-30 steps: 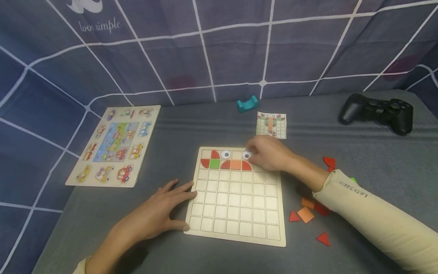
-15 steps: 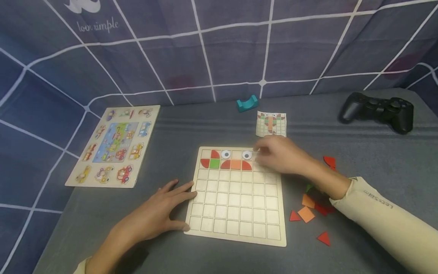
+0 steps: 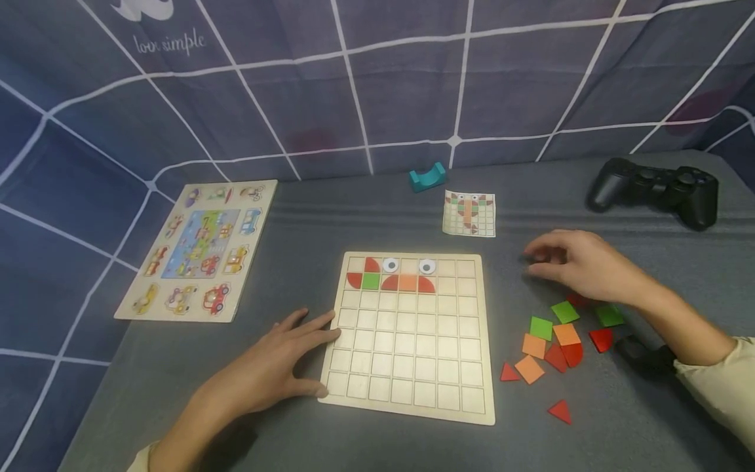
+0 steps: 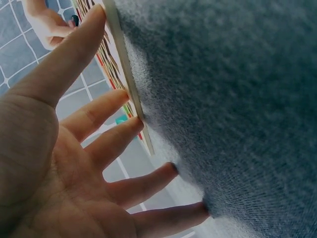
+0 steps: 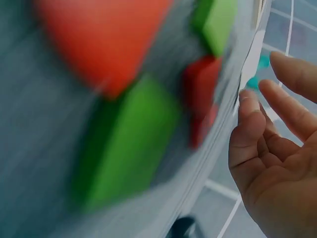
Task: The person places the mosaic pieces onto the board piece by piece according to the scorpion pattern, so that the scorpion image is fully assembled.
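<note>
The wooden grid board (image 3: 407, 360) lies flat on the grey table, its top rows partly filled with red quarter-circles, a green square (image 3: 370, 281), an orange square (image 3: 407, 282) and two eye discs (image 3: 391, 265). My left hand (image 3: 274, 360) is spread at the board's left edge, thumb and fingertips right at the rim. To the right of the board, my right hand (image 3: 580, 265) hovers with bent fingers and nothing visible in them. Loose tiles lie just nearer than it: green squares (image 3: 541, 328), orange squares (image 3: 529, 370), red quarter-circles (image 3: 601, 339) and red triangles (image 3: 560, 412).
A small pattern card (image 3: 469, 214) lies behind the board, with a teal curved block (image 3: 428, 177) beyond it. A black game controller (image 3: 653, 192) sits at back right. On the left is a vehicle peg puzzle (image 3: 197, 252). Blue tile-patterned cloth (image 3: 401, 78) hangs behind.
My right hand has moved off the board's top row, to the right, over the table near the loose tiles, which now show more fully. The left hand has stayed at the board's edge.
</note>
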The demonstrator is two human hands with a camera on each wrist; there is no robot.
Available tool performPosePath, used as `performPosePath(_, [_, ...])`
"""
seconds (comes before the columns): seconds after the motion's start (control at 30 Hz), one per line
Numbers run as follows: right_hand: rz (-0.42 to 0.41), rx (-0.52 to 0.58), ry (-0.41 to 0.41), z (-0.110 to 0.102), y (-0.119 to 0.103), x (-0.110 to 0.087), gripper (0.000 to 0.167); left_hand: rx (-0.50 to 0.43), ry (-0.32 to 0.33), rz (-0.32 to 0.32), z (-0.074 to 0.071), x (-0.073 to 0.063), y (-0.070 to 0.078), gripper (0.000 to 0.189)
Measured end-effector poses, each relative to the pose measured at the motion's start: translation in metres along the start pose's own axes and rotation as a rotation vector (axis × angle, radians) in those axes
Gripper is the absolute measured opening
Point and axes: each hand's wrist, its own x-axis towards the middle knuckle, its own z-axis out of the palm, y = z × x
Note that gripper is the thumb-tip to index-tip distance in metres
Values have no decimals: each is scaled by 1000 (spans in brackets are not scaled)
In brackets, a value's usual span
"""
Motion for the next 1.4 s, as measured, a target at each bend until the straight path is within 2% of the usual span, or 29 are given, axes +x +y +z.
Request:
performPosePath(0.17, [45,-40,13,-6,25,-17,28,-5,-1,6,0,-1,0,80])
performPosePath(0.37, [34,-74,37,-8,40,-28,29,-10,-5,1,0,-1,0,81])
performPosePath(0.63, [70,-104,-4,-6,38,-26,22,-7,3,10,1,-1,-1,79])
performPosePath(0.83, [94,-121,-29,-5,33,-23,25,-5,7,4,0,-1,0,79])
performPosePath(1.17, [28,-36,-120,-12,38,-28,31,-2,7,14,-2,-2,-1,78])
performPosePath(1.4, [31,-62,-101,-9,42,-29,27,5,17,24,0,-3,-1,77])
